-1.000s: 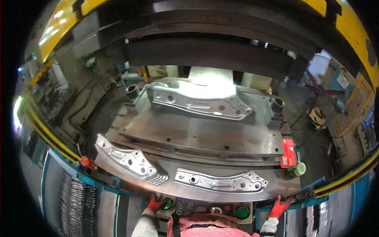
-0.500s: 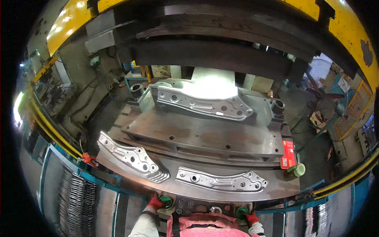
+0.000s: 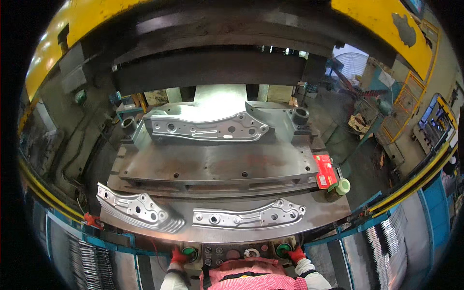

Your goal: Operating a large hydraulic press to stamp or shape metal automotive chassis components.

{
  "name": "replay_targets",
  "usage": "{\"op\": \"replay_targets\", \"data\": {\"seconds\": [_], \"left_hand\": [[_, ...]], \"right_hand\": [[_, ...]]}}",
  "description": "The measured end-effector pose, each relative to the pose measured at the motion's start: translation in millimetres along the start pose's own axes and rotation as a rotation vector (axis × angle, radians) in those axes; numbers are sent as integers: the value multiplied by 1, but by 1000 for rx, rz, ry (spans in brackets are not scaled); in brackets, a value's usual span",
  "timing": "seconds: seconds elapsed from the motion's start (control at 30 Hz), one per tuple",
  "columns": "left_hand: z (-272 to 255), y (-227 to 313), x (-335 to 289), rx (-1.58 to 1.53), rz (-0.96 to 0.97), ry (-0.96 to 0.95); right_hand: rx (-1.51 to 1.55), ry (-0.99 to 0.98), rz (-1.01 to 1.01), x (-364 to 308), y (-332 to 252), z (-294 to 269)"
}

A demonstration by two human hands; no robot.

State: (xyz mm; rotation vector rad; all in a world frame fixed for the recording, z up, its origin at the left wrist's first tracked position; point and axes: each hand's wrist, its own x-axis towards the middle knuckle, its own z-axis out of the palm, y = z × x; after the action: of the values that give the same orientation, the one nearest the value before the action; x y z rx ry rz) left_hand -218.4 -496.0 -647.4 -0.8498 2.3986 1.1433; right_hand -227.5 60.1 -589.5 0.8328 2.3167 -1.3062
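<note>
My left hand (image 3: 180, 256), in a red glove, rests against a green push button (image 3: 189, 253) at the left end of a control panel. At the panel's other end my right hand (image 3: 296, 254), also red-gloved, touches a second green push button (image 3: 283, 249). The fingers that show look spread, with nothing held. Beyond the panel, one long stamped metal part (image 3: 249, 215) lies on the press bed's front ledge (image 3: 193, 236). Left of it sits a nested stack of similar parts (image 3: 137, 210). Another stamped part (image 3: 208, 128) rests on the die (image 3: 217, 157) under the press.
The dark press ram (image 3: 208, 67) hangs above the die, between yellow frame parts (image 3: 386, 29). A red box (image 3: 325, 171) and a green-lidded jar (image 3: 342, 187) stand at the ledge's right end. Racks of stacked parts (image 3: 89, 263) flank me. A fan (image 3: 362, 92) stands far right.
The whole view has swung to the right, so the press, parts and panel appear farther left. Both hands stay at the green buttons. The stamped parts keep their places.
</note>
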Motion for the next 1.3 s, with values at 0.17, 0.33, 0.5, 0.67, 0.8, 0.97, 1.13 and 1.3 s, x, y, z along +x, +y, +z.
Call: {"op": "replay_targets", "data": {"seconds": [0.17, 0.33, 0.5, 0.67, 0.8, 0.97, 1.13, 1.3], "left_hand": [[3, 1, 4, -19, -36, 21], [2, 3, -3, -13, -37, 13], [-8, 24, -4, 32, -48, -74], [1, -15, 17, -47, 0, -32], [-1, -18, 11, -115, 66, -36], [-26, 18, -38, -232, 259, 243], [-115, 115, -96, -319, 449, 850], [-197, 248, -103, 61, 809, 907]], "right_hand": [[38, 32, -63, 15, 25, 5], [33, 36, -21, 18, 28, 5], [-27, 25, 21, 10, 12, -1], [-35, 1, -17, 9, 10, 1], [27, 24, -98, 28, 36, 11], [75, 179, 43, 6, 21, -17], [18, 731, -398, -41, -88, -76], [-258, 486, -789, -39, -188, -57]]}}
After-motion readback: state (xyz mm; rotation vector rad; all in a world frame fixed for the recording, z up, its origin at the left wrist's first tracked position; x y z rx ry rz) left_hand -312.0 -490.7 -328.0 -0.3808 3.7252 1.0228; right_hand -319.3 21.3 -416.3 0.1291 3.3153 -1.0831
